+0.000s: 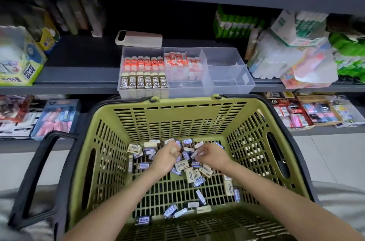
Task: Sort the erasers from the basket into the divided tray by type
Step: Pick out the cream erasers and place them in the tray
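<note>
**Inspector:** State the containers, largest first.

**Operator:** The green slotted basket (177, 114) with black handles (37, 177) sits nearest the camera. Loose erasers (189, 173) lie scattered over its floor, most of them piled toward the far wall and a few toward the near edge. They are a mix of cream blocks and blue-and-white sleeved ones.

**Inspector:** And the second container?

**Operator:** The clear divided tray (229, 75) stands on the grey shelf (79, 83), just beyond the basket's far rim. Its left compartment holds two rows: red-sleeved erasers (144, 62) at the back and 2B erasers (144, 83) at the front, all standing on end. The middle compartment holds red-and-white erasers (181, 65), stacked less evenly.

**Inspector:** Report the hand positions.

**Operator:** Both forearms reach down into the basket, and the hands meet over the far pile. The left hand (166, 157) has its fingers curled down among the erasers. Whether it grips one cannot be told. The right hand (212, 155) is close beside it, with finger and thumb pinched on a pale eraser (198, 146) held just above the pile.
</note>
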A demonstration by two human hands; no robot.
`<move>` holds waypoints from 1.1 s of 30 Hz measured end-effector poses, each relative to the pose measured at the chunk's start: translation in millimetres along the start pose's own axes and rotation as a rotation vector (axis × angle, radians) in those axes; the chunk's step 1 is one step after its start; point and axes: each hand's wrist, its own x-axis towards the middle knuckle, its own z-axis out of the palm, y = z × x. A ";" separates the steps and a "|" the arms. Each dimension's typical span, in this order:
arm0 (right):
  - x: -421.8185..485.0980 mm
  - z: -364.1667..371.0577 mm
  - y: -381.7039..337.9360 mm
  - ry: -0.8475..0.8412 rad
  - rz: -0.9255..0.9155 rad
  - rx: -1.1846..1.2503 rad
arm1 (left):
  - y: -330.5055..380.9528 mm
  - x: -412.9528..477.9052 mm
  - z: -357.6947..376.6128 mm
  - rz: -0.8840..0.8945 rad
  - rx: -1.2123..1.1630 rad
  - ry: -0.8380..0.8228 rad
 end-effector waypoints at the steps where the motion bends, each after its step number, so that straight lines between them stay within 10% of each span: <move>1: -2.1 0.4 14.2 0.006 0.083 -0.030 | -9.0 1.5 4.7 0.024 0.163 -0.052; 14: -8.8 21.6 60.5 0.111 0.046 -0.725 | -22.5 -1.5 73.0 -0.088 0.676 0.098; 23: 5.1 9.4 64.9 0.151 -0.124 -0.614 | -19.9 0.3 52.4 -0.099 0.079 0.137; 29: 18.9 11.6 53.3 0.026 -0.146 -0.862 | -15.0 9.2 6.2 -0.578 -1.110 -0.028; 33: 25.2 8.3 54.8 0.031 -0.118 -0.698 | -8.4 7.1 -8.2 -0.583 -1.114 -0.191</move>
